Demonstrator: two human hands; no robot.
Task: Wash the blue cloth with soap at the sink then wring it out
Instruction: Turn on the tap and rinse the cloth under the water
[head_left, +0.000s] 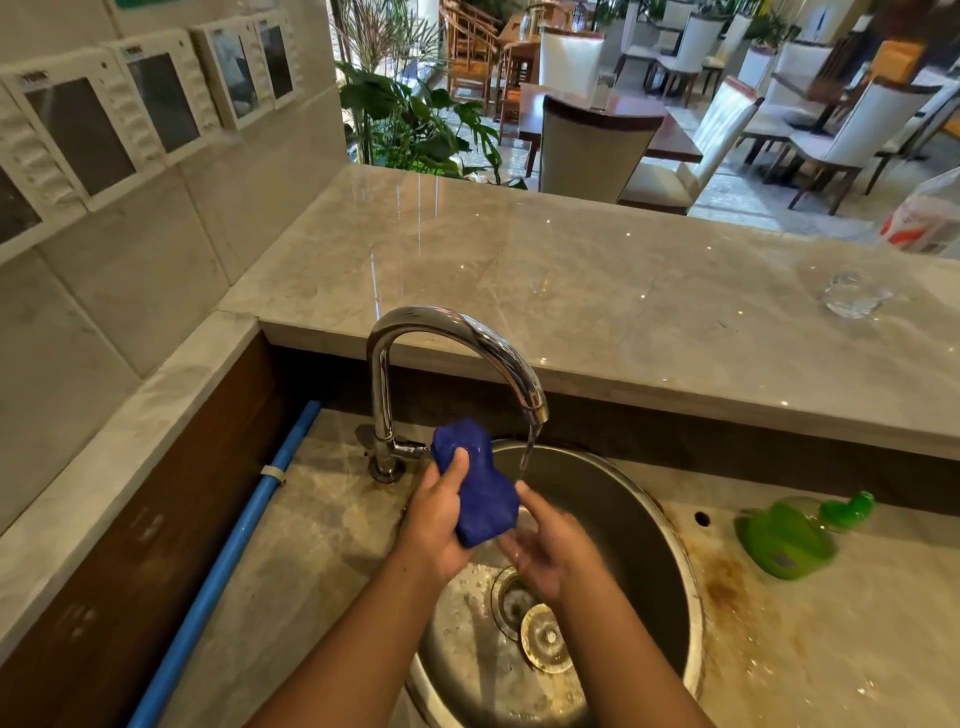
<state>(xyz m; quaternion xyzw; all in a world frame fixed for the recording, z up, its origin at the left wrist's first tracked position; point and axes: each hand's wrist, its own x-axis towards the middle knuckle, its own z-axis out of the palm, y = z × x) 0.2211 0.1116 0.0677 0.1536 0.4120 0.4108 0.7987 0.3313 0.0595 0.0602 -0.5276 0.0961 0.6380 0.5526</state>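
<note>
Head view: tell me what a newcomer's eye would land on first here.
The bunched blue cloth, gripped in the left hand over the round steel sink, stands out first, with the right hand at its lower end. Beside it a thin stream runs from the curved chrome tap. To the right, a bright green bottle lies on the stained counter.

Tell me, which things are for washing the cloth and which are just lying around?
For the job: blue cloth, gripped by the left hand; right hand beside it; running tap; sink; green soap bottle.

Just lying about: glass and plastic bag on the counter; blue pipe at the left.
</note>
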